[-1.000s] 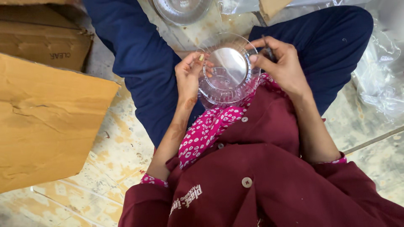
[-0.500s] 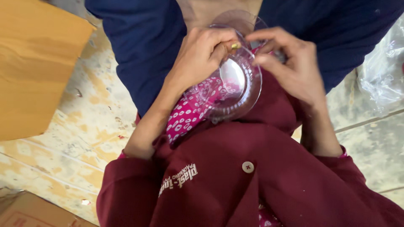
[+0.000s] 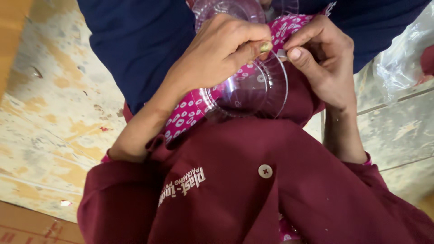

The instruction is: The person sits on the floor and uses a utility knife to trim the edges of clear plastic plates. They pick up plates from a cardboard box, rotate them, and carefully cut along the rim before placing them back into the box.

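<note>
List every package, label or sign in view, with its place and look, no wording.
Printed logo: on the maroon jacket's chest, slanted whitish lettering.
Cardboard box: bottom left corner, brown with red markings.
Clear plastic wrap: right edge on the floor, crumpled, see-through.

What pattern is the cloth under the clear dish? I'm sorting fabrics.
Bright pink cloth with small white oval prints, head view.

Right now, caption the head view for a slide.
Both hands, left hand and right hand, pinch a clear plastic dish.
</note>
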A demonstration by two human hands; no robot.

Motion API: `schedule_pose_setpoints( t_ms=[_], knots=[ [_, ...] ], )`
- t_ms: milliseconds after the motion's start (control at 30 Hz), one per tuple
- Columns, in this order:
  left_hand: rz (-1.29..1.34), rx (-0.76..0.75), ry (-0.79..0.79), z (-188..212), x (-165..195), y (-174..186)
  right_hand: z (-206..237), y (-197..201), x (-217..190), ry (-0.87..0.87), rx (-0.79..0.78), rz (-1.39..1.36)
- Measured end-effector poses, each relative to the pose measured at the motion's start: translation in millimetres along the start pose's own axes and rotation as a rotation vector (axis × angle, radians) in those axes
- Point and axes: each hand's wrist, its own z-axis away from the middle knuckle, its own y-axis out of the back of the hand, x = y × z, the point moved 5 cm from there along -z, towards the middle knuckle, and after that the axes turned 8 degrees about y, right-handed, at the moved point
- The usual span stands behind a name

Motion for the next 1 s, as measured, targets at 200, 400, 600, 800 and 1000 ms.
schedule_pose_setpoints(
  t_ms=[200, 400, 600, 800, 1000],
  knots=[
    [0.030, 0.028, -0.028, 0, -3, -3, 4, 0, 15, 0.029, -0.032, -0.128],
    [0.072, 0.056, -0.043, 3, -8, -11, 12, 7, 24, -0.002, -0.070, -0.145],
    [0.113, 0.073, 0.038, 9, -20, -16, 28, 10, 22, 0.018, -0.178, -0.048],
    [0.076, 0.105, 0.119, 19, -26, -5, 38, 9, 14, 0.035, -0.103, -0.057],
    [0.109, 0.071, 0.046, 12, -17, -11, 15, 12, 18, 0.039, 0.034, -0.113]
  ],
)
